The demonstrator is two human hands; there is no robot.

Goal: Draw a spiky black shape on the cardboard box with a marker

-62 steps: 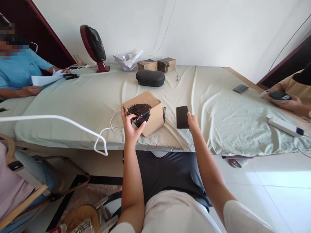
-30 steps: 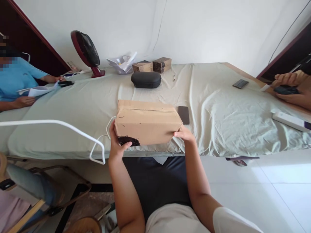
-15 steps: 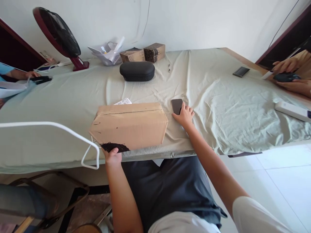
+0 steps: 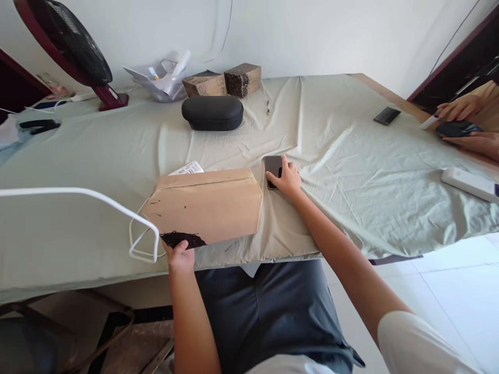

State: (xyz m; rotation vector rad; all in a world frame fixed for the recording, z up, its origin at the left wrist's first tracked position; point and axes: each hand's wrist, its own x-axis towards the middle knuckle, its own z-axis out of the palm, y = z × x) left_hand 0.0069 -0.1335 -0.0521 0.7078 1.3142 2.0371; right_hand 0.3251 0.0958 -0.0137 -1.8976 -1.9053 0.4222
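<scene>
A long brown cardboard box (image 4: 206, 208) with a black scribbled patch at its lower left corner lies on the cloth-covered table (image 4: 351, 171) near the front edge. My left hand (image 4: 180, 255) grips that lower left corner from below. My right hand (image 4: 287, 179) rests on a black phone (image 4: 272, 167) just right of the box, fingers curled over it. A white printed paper (image 4: 187, 168) pokes out behind the box.
A black oval case (image 4: 212, 112), two small boxes (image 4: 222, 82), a crumpled bag (image 4: 159, 80) and a red fan (image 4: 66, 47) stand at the back. A white cable (image 4: 97, 202) loops at the left. Another person's hands (image 4: 468, 130) hold a device at the right, near a second phone (image 4: 385, 115) and a white power strip (image 4: 470, 184).
The box was turned over and lowered onto the table. My right hand let go of it and moved onto the phone. The view shifted right and closer.
</scene>
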